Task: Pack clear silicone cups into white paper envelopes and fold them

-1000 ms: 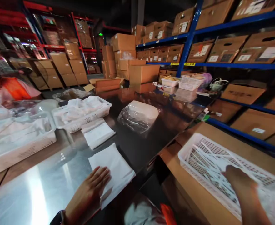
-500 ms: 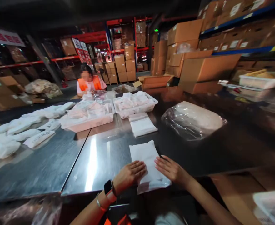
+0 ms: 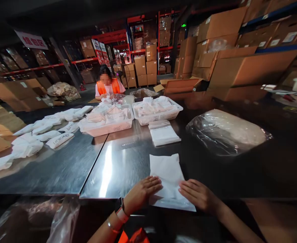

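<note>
A flat white packaging bag (image 3: 166, 168) lies on the dark metal table in front of me, its clear-looking lower edge at the table's front. My left hand (image 3: 144, 190) rests flat on its left side, fingers stretched and close together. On the opposite side, the outstretched fingers of my right hand (image 3: 199, 195) touch the bag's right edge. Neither hand grips it. Just beyond the bag is a stack of similar white bags (image 3: 165, 133).
Two white plastic baskets (image 3: 108, 129) full of white packets stand farther back. Several white packets (image 3: 59, 140) lie at left. A clear plastic bag (image 3: 229, 131) with pale contents sits at right. Across the table is a person in an orange vest (image 3: 109, 86). Cardboard boxes surround the area.
The view has turned, so the surroundings sit farther right in the picture. Both hands stay on the bag, with my right hand slightly farther out along its right edge.
</note>
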### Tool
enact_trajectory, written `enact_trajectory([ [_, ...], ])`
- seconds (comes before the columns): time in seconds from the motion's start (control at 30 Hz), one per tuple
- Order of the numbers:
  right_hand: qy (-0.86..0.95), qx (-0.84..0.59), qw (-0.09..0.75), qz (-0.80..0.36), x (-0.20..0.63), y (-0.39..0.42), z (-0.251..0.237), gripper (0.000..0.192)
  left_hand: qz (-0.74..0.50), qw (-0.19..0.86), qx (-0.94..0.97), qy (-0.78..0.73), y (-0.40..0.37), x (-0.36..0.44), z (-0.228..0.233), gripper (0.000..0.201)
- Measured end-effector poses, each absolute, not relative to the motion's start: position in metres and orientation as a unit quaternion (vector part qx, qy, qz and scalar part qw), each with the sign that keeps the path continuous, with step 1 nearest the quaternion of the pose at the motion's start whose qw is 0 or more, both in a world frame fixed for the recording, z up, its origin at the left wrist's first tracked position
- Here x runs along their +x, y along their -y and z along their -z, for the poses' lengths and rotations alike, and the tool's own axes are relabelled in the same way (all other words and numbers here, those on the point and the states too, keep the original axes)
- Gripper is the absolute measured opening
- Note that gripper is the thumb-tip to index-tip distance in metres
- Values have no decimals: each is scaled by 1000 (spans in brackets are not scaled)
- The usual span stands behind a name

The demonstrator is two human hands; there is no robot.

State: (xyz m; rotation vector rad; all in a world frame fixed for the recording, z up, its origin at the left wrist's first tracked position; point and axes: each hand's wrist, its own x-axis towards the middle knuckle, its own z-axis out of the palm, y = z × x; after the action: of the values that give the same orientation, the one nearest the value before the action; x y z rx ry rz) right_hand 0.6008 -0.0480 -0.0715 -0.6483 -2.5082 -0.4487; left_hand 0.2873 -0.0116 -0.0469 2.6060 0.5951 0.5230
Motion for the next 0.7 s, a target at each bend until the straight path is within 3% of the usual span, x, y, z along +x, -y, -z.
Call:
enact_trajectory([
  [0.13,892,-287,344,69,592,45,68,29,-229,292,901,-225,10,286,42,42],
  [0.23,846,-348,403,33,580,42,63,37,-272,376,833,-301,10,287,40,33],
  [0.33,772,-470,428,18,568,38,63,43,-317,381,764,-414,9,297,46,44],
  [0.5,676,-618,401,-26,558,27,69,64,-376,350,704,-490,7,320,65,50],
  [0.7,653,-680,333,14,553,19,72,81,-384,307,687,-534,12,328,74,50],
])
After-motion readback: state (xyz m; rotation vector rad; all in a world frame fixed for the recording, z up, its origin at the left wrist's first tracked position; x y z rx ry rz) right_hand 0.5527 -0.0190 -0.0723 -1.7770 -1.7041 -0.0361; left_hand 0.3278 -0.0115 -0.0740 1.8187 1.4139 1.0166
